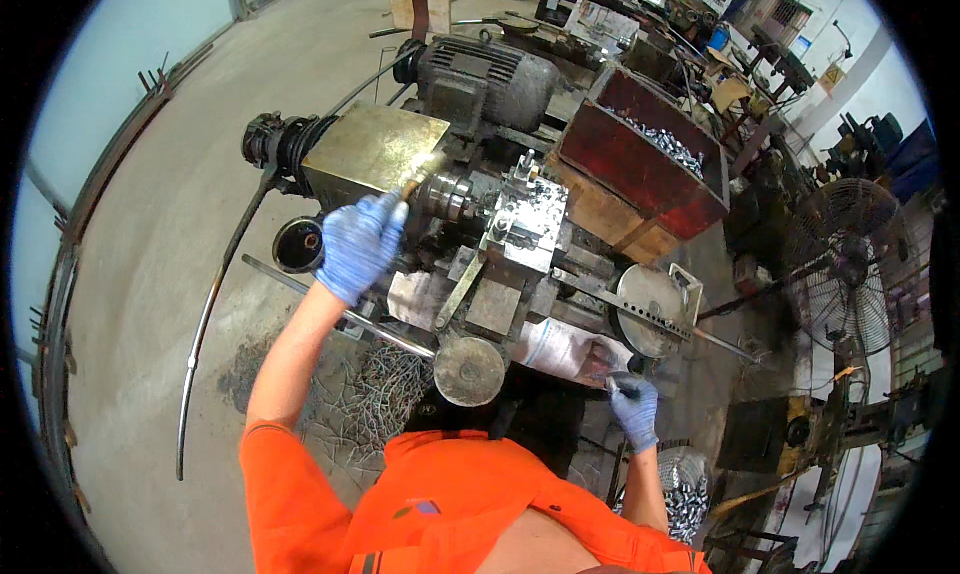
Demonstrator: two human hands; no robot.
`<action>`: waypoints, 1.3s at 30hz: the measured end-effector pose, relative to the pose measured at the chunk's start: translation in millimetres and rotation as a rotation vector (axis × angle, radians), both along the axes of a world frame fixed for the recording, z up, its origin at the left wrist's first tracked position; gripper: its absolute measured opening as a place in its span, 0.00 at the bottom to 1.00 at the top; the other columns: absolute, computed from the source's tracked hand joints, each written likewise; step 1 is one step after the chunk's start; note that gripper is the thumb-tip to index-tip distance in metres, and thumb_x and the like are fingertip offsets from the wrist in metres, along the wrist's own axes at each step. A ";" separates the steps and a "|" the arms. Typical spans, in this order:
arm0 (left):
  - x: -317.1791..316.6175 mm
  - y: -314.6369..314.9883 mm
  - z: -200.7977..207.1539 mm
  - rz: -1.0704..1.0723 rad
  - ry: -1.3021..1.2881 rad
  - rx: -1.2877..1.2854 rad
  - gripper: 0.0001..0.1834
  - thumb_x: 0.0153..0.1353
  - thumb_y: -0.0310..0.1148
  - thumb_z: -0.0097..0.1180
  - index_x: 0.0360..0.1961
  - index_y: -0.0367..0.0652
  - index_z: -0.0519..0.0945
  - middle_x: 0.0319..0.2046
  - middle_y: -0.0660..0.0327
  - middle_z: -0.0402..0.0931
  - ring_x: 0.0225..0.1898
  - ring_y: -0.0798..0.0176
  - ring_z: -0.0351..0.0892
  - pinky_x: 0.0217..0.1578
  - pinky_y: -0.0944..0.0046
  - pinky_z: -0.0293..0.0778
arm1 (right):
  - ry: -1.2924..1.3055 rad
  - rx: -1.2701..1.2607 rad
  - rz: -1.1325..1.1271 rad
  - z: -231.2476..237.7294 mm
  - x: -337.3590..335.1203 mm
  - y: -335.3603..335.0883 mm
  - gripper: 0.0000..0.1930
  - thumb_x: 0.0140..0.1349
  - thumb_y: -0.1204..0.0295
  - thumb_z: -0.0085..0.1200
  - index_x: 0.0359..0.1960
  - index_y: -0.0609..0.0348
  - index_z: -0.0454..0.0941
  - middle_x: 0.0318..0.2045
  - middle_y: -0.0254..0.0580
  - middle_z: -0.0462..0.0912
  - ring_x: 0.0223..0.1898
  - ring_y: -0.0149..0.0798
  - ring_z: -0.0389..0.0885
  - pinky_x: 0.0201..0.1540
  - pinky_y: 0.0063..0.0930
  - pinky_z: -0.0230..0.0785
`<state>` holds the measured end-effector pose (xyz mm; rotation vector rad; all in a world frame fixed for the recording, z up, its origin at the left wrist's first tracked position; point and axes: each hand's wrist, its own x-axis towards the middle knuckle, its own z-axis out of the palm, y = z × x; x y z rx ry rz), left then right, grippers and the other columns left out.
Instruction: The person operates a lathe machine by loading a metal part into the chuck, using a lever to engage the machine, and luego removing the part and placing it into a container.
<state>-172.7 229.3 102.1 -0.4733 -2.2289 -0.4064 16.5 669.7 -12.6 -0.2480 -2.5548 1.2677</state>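
My left hand (362,246), in a blue knitted glove, is closed around a small brush (410,187) with a brownish handle. Its pale tip is smeared by motion, beside the chuck (447,196) of a small lathe. Right of the chuck sits a wet, shiny metal tool block (528,222) on the slide. My right hand (634,410), gloved the same way, is lower right with fingers curled together near a whitish cloth (570,351). Its fingertips look dark, and what they hold, if anything, cannot be made out.
A red bin (640,154) of small shiny metal parts stands behind the lathe. The motor (485,79) and brass-coloured cover (375,146) are at the back left. Metal shavings (375,394) lie on the floor; a basket of parts (685,499) and a fan (848,259) are at right.
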 end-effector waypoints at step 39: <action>64.7 -101.3 -62.4 0.265 -0.258 1.105 0.17 0.64 0.42 0.49 0.34 0.37 0.79 0.18 0.68 0.66 0.19 0.73 0.62 0.20 0.70 0.62 | 0.006 -0.003 -0.181 24.1 -1.3 57.1 0.08 0.47 0.73 0.66 0.26 0.65 0.81 0.23 0.43 0.82 0.26 0.29 0.79 0.32 0.23 0.70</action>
